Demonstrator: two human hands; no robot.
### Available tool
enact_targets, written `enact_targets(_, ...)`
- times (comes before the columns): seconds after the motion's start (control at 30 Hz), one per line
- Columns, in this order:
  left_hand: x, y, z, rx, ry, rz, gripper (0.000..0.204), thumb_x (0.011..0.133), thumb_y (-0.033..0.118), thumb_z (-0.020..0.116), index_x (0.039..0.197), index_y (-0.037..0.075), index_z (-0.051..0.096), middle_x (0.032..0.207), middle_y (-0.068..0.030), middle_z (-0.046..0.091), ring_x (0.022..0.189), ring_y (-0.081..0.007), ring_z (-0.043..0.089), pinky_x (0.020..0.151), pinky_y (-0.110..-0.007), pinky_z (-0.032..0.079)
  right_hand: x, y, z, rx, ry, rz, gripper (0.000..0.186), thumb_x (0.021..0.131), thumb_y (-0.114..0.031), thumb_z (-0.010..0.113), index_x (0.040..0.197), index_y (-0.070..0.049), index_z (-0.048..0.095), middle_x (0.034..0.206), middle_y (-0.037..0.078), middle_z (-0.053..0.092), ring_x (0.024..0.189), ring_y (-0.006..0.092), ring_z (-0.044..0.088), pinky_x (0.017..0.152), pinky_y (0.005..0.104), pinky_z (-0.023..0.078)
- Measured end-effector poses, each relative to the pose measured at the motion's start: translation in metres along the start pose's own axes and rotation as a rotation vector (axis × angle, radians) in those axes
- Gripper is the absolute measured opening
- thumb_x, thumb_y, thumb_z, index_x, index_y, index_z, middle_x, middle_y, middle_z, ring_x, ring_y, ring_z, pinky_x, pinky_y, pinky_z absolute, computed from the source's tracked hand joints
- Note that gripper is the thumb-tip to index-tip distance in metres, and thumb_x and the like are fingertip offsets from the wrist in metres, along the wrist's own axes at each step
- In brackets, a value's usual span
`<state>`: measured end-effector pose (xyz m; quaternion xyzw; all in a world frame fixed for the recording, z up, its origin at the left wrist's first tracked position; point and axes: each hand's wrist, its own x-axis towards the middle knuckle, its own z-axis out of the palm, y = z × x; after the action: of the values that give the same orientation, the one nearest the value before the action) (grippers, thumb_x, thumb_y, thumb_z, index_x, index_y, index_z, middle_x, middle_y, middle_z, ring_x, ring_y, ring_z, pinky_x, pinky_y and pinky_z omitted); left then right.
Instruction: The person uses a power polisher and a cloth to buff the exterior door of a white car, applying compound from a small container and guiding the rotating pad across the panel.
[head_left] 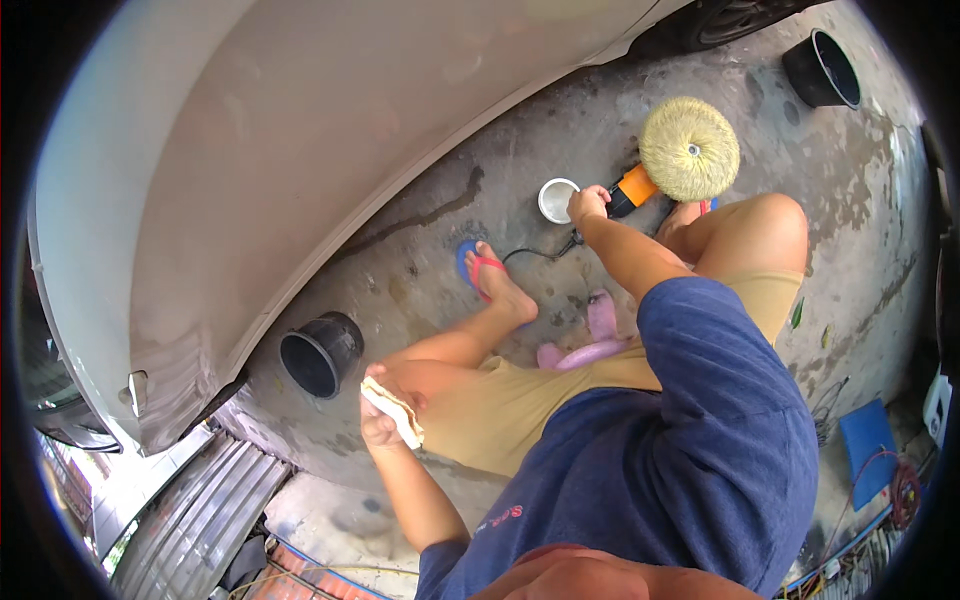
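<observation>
My left hand (382,415) is closed around a flat, cream-white pad (393,411), held beside my left knee. Farther out to the right, the curled fingers of my right hand (590,204) meet the right rim of a small white cup (557,203). Its open top faces up and its inside looks pale. Just right of that hand is an orange and black power polisher (633,190) with a big round yellow wool pad (690,150) turned upward. My right wrist hides part of the polisher's rear, and a black cord (540,254) runs along the floor.
A light-coloured car's side panel (330,120) fills the upper left. One black bucket (322,354) stands near my left knee, another black bucket (821,68) at the far right. I sit low over a pink seat (585,353). Corrugated metal sheets (205,510) lie lower left.
</observation>
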<state>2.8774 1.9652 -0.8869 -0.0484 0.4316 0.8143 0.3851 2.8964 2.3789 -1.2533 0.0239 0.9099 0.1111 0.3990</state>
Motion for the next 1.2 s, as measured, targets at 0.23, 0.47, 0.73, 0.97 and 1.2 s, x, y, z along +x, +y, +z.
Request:
enact_targets(0.23,0.003,0.006,0.002,-0.019,-0.056,-0.013,0.090,0.071,0.005,0.089,0.146,0.008,0.039,0.084,-0.0050,0.074,0.072,-0.0256,0.075,0.080,-0.052,0.056,-0.044,0.013,-0.023,0.888,0.026,0.096,0.062,0.087,-0.025,0.072,0.144,-0.010,0.051,0.120,0.018,0.073,0.108,0.0360,0.072,0.087,0.0545,0.058)
enact_targets(0.47,-0.001,0.002,0.009,0.002,-0.001,0.040,0.088,0.070,0.002,0.086,0.145,0.005,0.040,0.087,-0.0156,0.075,0.075,-0.0343,0.076,0.081,-0.052,0.063,-0.157,0.094,-0.156,1.738,0.825,-0.080,0.057,0.089,-0.026,0.070,0.138,-0.006,0.051,0.115,0.022,0.069,0.108,0.0407,0.068,0.098,0.0468,0.053)
enact_targets(0.73,-0.001,0.002,0.006,0.069,-0.154,0.049,0.087,0.072,0.004,0.084,0.147,0.006,0.040,0.097,-0.0160,0.075,0.085,-0.0302,0.076,0.079,-0.050,0.065,-0.279,0.316,-0.384,1.107,1.479,0.139,0.048,0.086,-0.022,0.071,0.131,-0.013,0.058,0.105,0.014,0.069,0.096,0.0283,0.065,0.083,0.0426,0.053)
enact_targets(0.97,0.017,-0.005,0.012,0.077,-0.154,0.076,0.084,0.071,0.007,0.086,0.144,0.007,0.045,0.107,-0.0201,0.070,0.093,-0.0324,0.072,0.077,-0.044,0.063,-0.297,0.245,-0.426,0.636,1.294,0.297,0.069,0.092,-0.026,0.058,0.157,-0.023,0.036,0.097,0.022,0.074,0.094,0.0414,0.072,0.082,0.0506,0.057)
enact_targets(1.2,0.034,-0.006,0.007,0.064,-0.237,0.081,0.087,0.074,0.009,0.086,0.148,0.008,0.042,0.111,-0.0150,0.071,0.097,-0.0277,0.073,0.085,-0.045,0.063,-0.294,0.128,-0.465,0.726,1.347,-0.246,0.080,0.088,-0.023,0.061,0.162,-0.024,0.029,0.106,0.020,0.072,0.096,0.0413,0.071,0.084,0.0515,0.057)
